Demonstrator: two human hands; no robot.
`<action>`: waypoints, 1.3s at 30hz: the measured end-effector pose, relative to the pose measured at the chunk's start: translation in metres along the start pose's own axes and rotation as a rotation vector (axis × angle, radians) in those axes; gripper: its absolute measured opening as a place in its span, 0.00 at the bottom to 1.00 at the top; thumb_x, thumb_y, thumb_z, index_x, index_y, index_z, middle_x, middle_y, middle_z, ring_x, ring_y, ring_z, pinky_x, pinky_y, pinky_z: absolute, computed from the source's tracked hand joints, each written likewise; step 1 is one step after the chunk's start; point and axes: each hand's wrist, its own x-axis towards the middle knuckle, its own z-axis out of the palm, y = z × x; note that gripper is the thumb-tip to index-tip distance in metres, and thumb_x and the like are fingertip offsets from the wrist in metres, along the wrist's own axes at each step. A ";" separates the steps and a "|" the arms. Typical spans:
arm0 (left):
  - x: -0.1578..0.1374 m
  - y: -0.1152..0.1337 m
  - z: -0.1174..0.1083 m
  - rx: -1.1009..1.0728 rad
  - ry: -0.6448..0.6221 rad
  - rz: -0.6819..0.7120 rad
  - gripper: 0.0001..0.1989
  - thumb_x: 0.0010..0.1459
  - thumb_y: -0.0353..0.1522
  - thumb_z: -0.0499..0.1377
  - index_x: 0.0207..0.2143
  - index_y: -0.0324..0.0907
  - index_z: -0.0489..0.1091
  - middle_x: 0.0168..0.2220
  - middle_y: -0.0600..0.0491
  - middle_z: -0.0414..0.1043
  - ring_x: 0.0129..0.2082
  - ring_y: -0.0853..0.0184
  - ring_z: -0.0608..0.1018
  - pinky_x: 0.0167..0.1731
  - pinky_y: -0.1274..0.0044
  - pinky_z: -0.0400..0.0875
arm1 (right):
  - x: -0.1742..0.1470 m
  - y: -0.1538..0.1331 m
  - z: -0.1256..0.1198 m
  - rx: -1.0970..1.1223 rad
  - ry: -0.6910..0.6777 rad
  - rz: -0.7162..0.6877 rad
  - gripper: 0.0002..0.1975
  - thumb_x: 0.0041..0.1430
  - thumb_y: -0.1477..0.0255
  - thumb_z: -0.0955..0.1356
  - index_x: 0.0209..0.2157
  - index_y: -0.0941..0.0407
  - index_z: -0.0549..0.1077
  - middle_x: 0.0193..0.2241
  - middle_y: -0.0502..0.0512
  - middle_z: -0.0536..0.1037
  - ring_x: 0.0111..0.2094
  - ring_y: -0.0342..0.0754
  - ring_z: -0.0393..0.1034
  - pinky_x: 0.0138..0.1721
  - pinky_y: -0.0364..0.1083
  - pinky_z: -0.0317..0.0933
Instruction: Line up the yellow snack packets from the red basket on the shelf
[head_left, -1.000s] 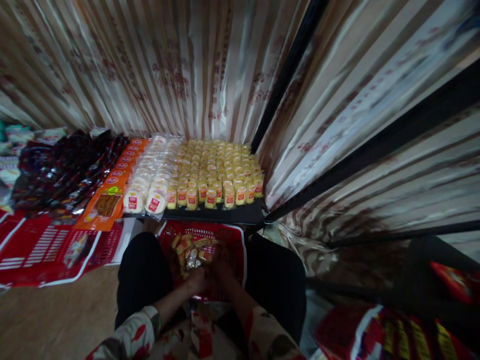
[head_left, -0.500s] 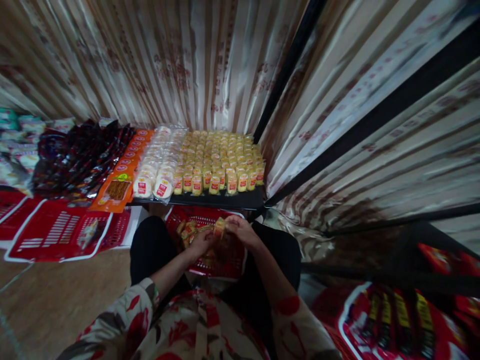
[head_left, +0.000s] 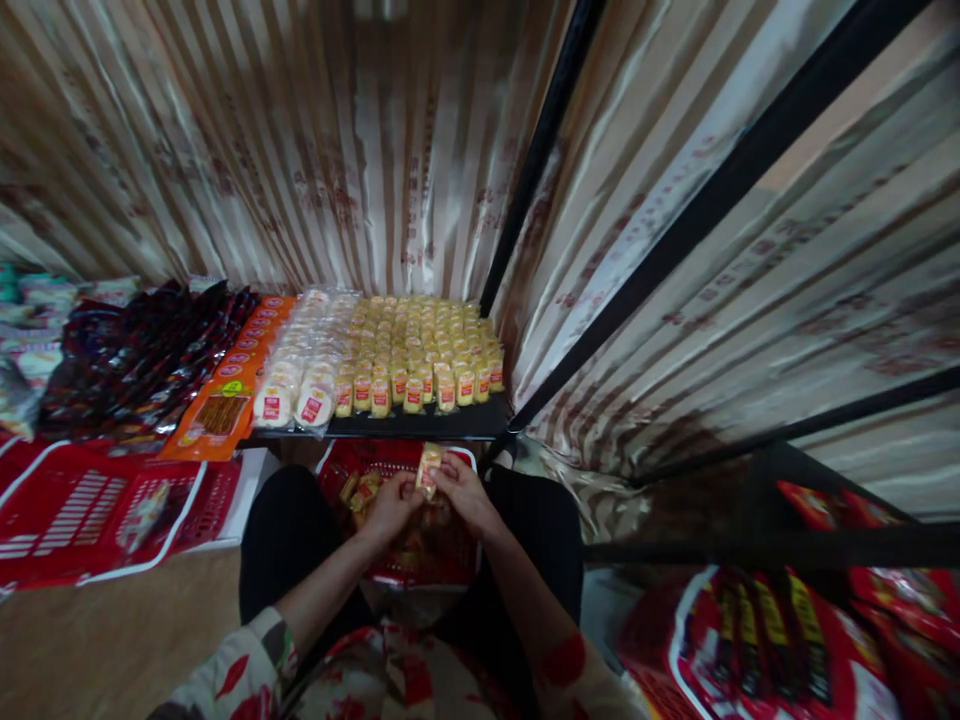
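Observation:
Between my two hands is a small yellow wrapped snack pack (head_left: 428, 470) with a red label, held upright above a red basket (head_left: 457, 570). My left hand (head_left: 391, 505) pinches its left edge, while my right hand (head_left: 463, 490) grips it from the right. More yellow wrapped snacks (head_left: 364, 492) lie loose in the basket, partly hidden by my hands. On the black shelf (head_left: 450, 427) just beyond stand rows of similar yellow packs (head_left: 420, 345). Left of those are stacks of round white wrapped crackers (head_left: 315, 385).
An orange snack bag (head_left: 225, 390) and dark packets (head_left: 142, 350) lie further left on the shelf. Below them is another red basket (head_left: 90, 500) with a white handle. Black frame bars (head_left: 637, 290) cross in front of a curtain (head_left: 360, 150). Red packages (head_left: 795, 630) sit at lower right.
The view has tilted up and shifted slightly right, so the shelf appears lower. The snack pack in my hands now faces me with its label more visible, and my left hand has come to its edge.

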 end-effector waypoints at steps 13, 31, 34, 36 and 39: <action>0.031 0.042 -0.005 0.113 0.060 0.223 0.14 0.47 0.34 0.57 0.38 0.38 0.68 0.28 0.56 0.68 0.25 0.74 0.69 0.26 0.82 0.65 | 0.006 -0.013 -0.005 -0.302 0.114 -0.240 0.23 0.51 0.64 0.66 0.49 0.55 0.67 0.45 0.58 0.73 0.40 0.47 0.71 0.42 0.48 0.66; 0.113 0.123 0.093 0.539 0.113 0.508 0.04 0.52 0.27 0.55 0.33 0.40 0.64 0.31 0.53 0.69 0.30 0.70 0.72 0.35 0.78 0.67 | 0.015 -0.023 -0.027 -0.757 0.624 -0.610 0.26 0.62 0.71 0.54 0.61 0.63 0.51 0.62 0.65 0.52 0.64 0.52 0.43 0.60 0.58 0.48; 0.121 0.127 0.100 0.596 0.103 0.524 0.07 0.53 0.26 0.55 0.37 0.40 0.64 0.33 0.52 0.70 0.33 0.68 0.72 0.37 0.76 0.67 | 0.026 -0.025 -0.030 -0.759 0.633 -0.599 0.28 0.60 0.74 0.54 0.62 0.61 0.48 0.63 0.63 0.49 0.64 0.51 0.41 0.61 0.58 0.45; 0.125 0.129 0.105 0.630 0.089 0.550 0.10 0.53 0.25 0.54 0.40 0.40 0.63 0.34 0.51 0.69 0.35 0.67 0.72 0.39 0.75 0.67 | 0.033 -0.027 -0.031 -0.754 0.647 -0.575 0.30 0.58 0.77 0.55 0.63 0.62 0.47 0.64 0.62 0.48 0.64 0.51 0.40 0.62 0.58 0.44; 0.129 0.130 0.111 0.692 0.067 0.599 0.09 0.54 0.25 0.52 0.40 0.39 0.63 0.36 0.49 0.68 0.37 0.65 0.72 0.40 0.74 0.67 | 0.043 -0.028 -0.035 -0.738 0.663 -0.566 0.33 0.55 0.80 0.54 0.63 0.62 0.45 0.64 0.61 0.47 0.65 0.51 0.38 0.63 0.58 0.42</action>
